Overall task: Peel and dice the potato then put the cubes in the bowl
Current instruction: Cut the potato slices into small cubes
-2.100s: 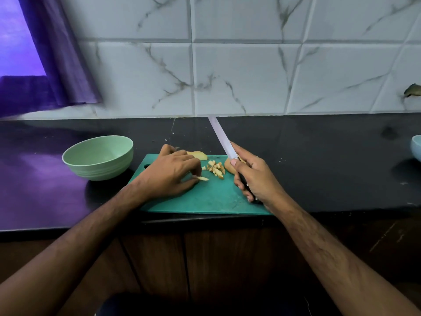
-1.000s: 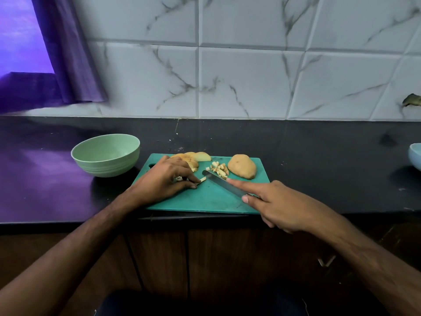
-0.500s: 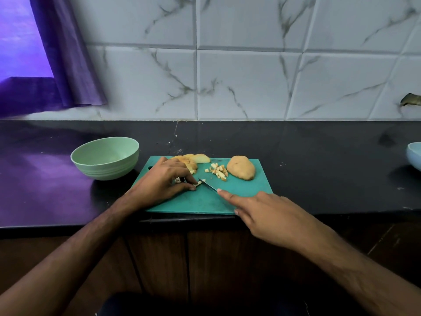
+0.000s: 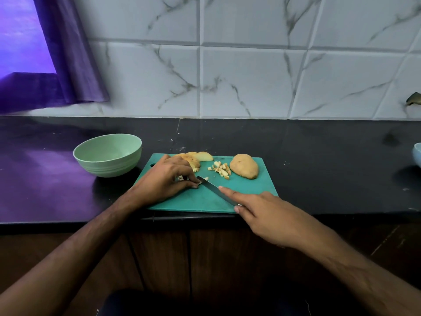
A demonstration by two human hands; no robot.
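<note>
On the teal cutting board [image 4: 248, 190] my left hand [image 4: 166, 181] holds down thin potato strips [image 4: 200, 181] with curled fingertips. My right hand [image 4: 262, 215] grips the knife [image 4: 214, 189], index finger stretched along the blade's back, its tip lying at the strips beside my left fingers. A small heap of potato cubes [image 4: 220, 169] lies mid-board. A peeled potato half [image 4: 244, 166] sits flat at the board's right. Potato slices [image 4: 200, 157] lie at the far edge, partly hidden behind my left hand. The pale green bowl [image 4: 108, 153] stands empty to the left of the board.
The board lies at the front edge of a dark countertop [image 4: 319, 156]. A light blue bowl [image 4: 417, 156] shows at the right frame edge. A purple curtain [image 4: 68, 53] hangs at the back left against the marble-tiled wall.
My right hand swung the knife down from a raised position onto the strips and has been sawing back and forth there. My left hand stayed on the strips.
</note>
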